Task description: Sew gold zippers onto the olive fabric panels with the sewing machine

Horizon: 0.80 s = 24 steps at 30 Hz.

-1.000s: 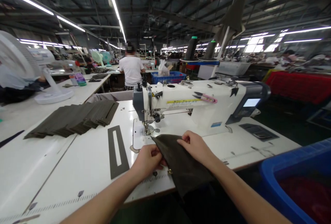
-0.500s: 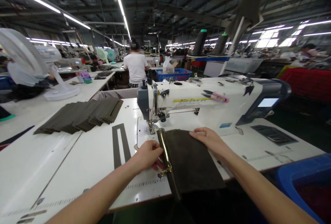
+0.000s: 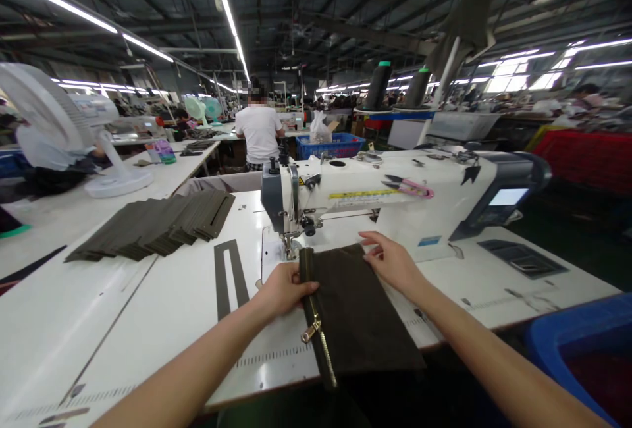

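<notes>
A dark olive fabric panel [image 3: 363,309] lies flat on the white sewing table [image 3: 128,329], just in front of the needle area. A brass zipper [image 3: 315,316] runs along its left edge, with the slider [image 3: 311,331] partway down and the end hanging past the table edge. My left hand [image 3: 284,290] grips the zipper's upper part. My right hand [image 3: 390,262] sits by the panel's upper right corner, fingers apart, its fingertips at the fabric edge. The presser foot [image 3: 291,247] of the sewing machine [image 3: 345,196] stands just beyond the panel's top edge.
A fanned stack of olive panels [image 3: 153,227] and a slotted dark template strip [image 3: 224,276] lie left of my hands. Pink-handled snips [image 3: 409,186] rest on the machine arm. A blue bin [image 3: 582,342] stands at lower right. A co-worker [image 3: 259,132] stands beyond the machine.
The panel, bunched a second ago, now lies flat with its zipper showing. My right hand has moved toward the panel's upper corner and its fingers have spread. The view has shifted slightly.
</notes>
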Available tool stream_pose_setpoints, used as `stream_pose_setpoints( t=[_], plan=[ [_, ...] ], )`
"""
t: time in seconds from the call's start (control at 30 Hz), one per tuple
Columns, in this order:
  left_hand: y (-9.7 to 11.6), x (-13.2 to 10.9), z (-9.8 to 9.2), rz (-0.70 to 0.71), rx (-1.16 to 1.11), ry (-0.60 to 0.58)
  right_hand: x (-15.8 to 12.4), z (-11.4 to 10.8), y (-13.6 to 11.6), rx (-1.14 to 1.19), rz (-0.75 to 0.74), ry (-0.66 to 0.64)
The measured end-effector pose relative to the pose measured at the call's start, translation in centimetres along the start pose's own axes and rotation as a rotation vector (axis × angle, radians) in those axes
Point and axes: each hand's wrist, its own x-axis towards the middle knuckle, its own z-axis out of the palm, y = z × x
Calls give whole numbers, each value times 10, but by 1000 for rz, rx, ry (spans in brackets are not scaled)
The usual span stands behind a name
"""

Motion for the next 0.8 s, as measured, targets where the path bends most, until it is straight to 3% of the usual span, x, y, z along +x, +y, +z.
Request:
stream_pose_setpoints(
  t=[0.07, 0.2, 0.27, 0.43, 0.57, 0.63, 0.7, 0.8],
  plan=[
    [0, 2, 1, 29, -24, -26, 5, 7, -7, -39, -69, -20],
    [2, 1, 7, 114, -82, -128, 12, 20, -37, -200, -287, -392],
    [2, -7, 9, 141, -153, -150, 15, 21, -48, -295, -315, -488],
    [-13, -47, 23, -53, -245, -239, 17, 11, -56, -516, -422, -302],
    [-26, -73, 35, -192, -194, -187, 17, 17, -52, -779, -579, -270],
    [-26, -79, 32, -258, -74, -118, 20, 31, -45, -882, -585, -317],
    [-22, -81, 21, -255, 212, -17, 24, 51, -34, -914, -569, -367],
    [-11, -74, -1, 24, 783, 152, 31, 79, -20, -898, -543, -400]
  ],
)
